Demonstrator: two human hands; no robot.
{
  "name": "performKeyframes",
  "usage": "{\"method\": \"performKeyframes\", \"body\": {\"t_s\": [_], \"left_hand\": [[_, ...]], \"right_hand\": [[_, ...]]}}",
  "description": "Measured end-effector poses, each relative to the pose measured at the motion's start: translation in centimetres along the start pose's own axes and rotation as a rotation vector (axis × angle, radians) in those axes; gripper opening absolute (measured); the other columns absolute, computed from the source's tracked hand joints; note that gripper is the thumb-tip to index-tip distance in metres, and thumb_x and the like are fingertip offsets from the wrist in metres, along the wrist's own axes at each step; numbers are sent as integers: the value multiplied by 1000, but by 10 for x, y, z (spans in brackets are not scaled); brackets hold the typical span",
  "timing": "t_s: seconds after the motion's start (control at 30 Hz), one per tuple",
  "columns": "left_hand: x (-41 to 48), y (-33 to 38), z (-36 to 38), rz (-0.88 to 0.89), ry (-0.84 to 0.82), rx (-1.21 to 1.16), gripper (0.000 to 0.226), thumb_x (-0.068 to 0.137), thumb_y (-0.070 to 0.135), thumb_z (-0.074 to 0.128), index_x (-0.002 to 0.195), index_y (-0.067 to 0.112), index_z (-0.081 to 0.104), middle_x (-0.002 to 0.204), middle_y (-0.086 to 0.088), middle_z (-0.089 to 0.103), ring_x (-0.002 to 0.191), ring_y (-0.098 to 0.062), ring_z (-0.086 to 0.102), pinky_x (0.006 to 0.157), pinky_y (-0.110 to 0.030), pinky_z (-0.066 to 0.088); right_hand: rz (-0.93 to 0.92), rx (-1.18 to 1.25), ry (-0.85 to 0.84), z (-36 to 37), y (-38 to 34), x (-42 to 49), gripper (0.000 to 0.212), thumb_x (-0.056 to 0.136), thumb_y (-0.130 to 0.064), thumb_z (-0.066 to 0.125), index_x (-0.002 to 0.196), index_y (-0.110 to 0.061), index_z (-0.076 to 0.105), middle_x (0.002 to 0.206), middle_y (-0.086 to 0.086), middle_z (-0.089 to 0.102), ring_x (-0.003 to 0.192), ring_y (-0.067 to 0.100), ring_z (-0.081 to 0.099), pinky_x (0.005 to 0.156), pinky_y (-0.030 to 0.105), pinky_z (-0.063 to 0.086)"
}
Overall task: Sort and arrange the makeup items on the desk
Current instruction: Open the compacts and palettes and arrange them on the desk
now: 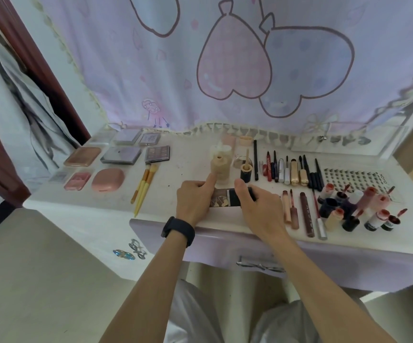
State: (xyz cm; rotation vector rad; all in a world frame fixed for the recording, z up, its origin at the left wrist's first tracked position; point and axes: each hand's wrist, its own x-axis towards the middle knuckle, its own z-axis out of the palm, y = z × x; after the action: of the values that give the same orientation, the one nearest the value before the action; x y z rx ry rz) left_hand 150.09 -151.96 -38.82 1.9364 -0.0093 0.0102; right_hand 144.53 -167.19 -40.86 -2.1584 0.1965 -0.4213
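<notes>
From the head view, we saw both hands on a dark tube (227,199) lying crosswise on the white desk (170,174). The left hand (195,203) curled round its brownish end, index finger stretched toward a beige bottle (220,169) just beyond; we could not tell whether it touched. The right hand (260,206) wrapped thumb and fingers over the black cap end. We judged the tube light, rigid and smooth, perhaps slippery, and best gripped by the body, since the cap might pull loose. Yellow brushes (144,186) lay left of the left fingers. Lip tints (349,209) crowded right of the right fingers, and a balloon-print curtain (225,70) hung beyond.
</notes>
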Motion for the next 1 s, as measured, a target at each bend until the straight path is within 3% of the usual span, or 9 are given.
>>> {"method": "performKeyframes", "body": {"t_s": [0.13,0.23,0.3,0.4,0.53,0.63,0.77,0.87,1.0], "left_hand": [[-2,4,-2,-23,5,-10,67,70,80,51,38,21,49,42,6,51,39,-8,42,41,-13,35],[-3,6,-4,-47,-2,-18,74,70,82,49,49,12,61,45,4,57,39,-7,46,40,-13,37],[-4,8,-7,-77,-25,-25,90,67,85,48,65,-3,66,48,2,60,40,-8,48,42,-16,40],[-5,12,-10,-117,-85,-87,97,67,87,49,75,-8,69,53,-4,66,41,-12,48,44,-21,41],[-12,18,-18,-193,-188,-205,80,72,83,56,69,4,68,58,-12,68,40,-16,44,39,-21,36],[-19,25,-22,-179,-163,-199,71,85,74,53,66,8,67,57,-11,67,37,-15,43,38,-20,34],[-26,37,-31,-160,-116,-223,65,91,65,52,69,6,68,58,-12,68,35,-15,42,36,-18,31],[-28,46,-40,-147,-154,-181,67,91,67,50,71,6,70,58,-12,68,35,-16,42,36,-18,31],[-32,50,-49,-164,-162,-187,65,91,66,51,68,8,68,58,-14,68,35,-16,40,36,-18,29]], "right_hand": [[61,-27,-27,-2,-6,5,82,88,-86,25,55,-14,46,48,-4,49,46,7,43,53,32,35],[97,-26,-73,-7,-13,8,90,85,-88,26,64,-5,56,54,3,56,44,7,44,54,32,37],[90,-87,-97,-13,-17,7,88,84,-88,26,61,-10,56,49,-3,54,43,6,45,53,31,39],[74,-211,-148,-26,-30,8,84,81,-91,21,52,-19,51,44,-8,52,43,10,50,54,31,43],[6,-321,-160,-39,-49,6,82,80,-93,19,46,-21,35,33,-10,38,31,8,37,48,28,33],[66,-311,-175,-45,-62,6,86,74,-97,17,49,-20,45,38,-9,46,37,9,45,51,28,43],[-55,-310,-171,-52,-75,6,83,75,-95,18,48,-19,40,37,-7,42,33,8,41,46,27,36],[-20,-249,-215,-59,-79,7,87,77,-94,22,51,-17,52,41,-7,51,34,6,46,52,29,42],[-67,-283,-202,-62,-87,6,84,83,-90,25,53,-16,52,38,-8,45,34,6,42,52,28,39]]}}
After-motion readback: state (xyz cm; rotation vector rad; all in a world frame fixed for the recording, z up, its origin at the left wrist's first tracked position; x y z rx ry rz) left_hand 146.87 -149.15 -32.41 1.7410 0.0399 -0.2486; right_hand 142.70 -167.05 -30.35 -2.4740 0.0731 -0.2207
